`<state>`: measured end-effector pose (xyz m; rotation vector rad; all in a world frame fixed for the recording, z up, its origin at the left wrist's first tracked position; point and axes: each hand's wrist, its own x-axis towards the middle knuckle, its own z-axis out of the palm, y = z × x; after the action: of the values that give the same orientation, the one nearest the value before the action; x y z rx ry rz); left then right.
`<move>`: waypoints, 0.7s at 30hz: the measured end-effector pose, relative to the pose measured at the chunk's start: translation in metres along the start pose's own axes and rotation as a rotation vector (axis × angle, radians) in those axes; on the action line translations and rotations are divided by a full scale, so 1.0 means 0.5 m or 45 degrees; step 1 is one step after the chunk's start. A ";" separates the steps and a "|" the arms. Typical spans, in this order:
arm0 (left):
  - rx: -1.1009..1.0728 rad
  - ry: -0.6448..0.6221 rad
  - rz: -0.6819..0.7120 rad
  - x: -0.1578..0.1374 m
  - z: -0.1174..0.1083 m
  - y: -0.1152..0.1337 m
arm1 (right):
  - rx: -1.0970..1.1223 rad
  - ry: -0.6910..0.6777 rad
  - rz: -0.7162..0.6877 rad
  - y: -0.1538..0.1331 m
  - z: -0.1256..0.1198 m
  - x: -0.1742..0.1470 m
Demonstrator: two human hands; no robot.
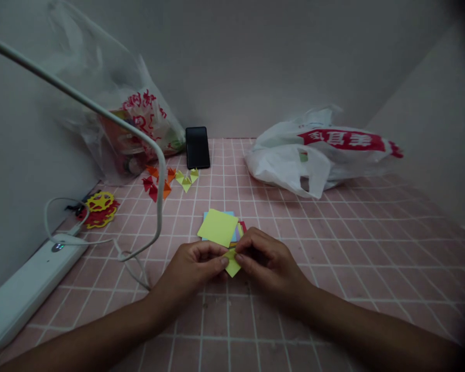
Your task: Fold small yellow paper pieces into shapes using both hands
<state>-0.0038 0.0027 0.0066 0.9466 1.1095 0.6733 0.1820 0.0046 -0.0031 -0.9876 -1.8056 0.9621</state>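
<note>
Bridging left fingers [213,249] and right fingers [254,240]; yellow paper [232,265]

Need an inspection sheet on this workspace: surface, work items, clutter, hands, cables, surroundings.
Surface: pink tabletop with white grid lines.
Work items: small yellow-green paper piece, held; flat yellow-green paper square atop a stack of coloured paper sheets.
Clutter: red, orange and yellow folded-paper shapes; red and yellow cut-out pieces; black rectangular phone; translucent red-printed plastic bag; white red-printed plastic bag.
Hands: left hand and right hand both pinch the small piece.
Cables: white cords at left, near a long white plastic device.
Surroundings: plain grey walls; other people: nothing seen.
</note>
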 end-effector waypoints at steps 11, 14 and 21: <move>-0.013 0.010 -0.028 -0.004 0.003 0.008 | -0.050 -0.066 -0.298 -0.002 0.000 -0.010; -0.078 -0.009 -0.065 -0.005 0.003 0.006 | -0.085 -0.074 -0.372 0.000 0.000 -0.011; -0.145 -0.042 -0.077 -0.006 0.001 0.003 | -0.128 -0.069 -0.352 0.002 0.000 -0.013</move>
<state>-0.0044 0.0005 0.0092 0.8213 1.0555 0.6623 0.1845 -0.0009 -0.0062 -0.7521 -1.9898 0.7388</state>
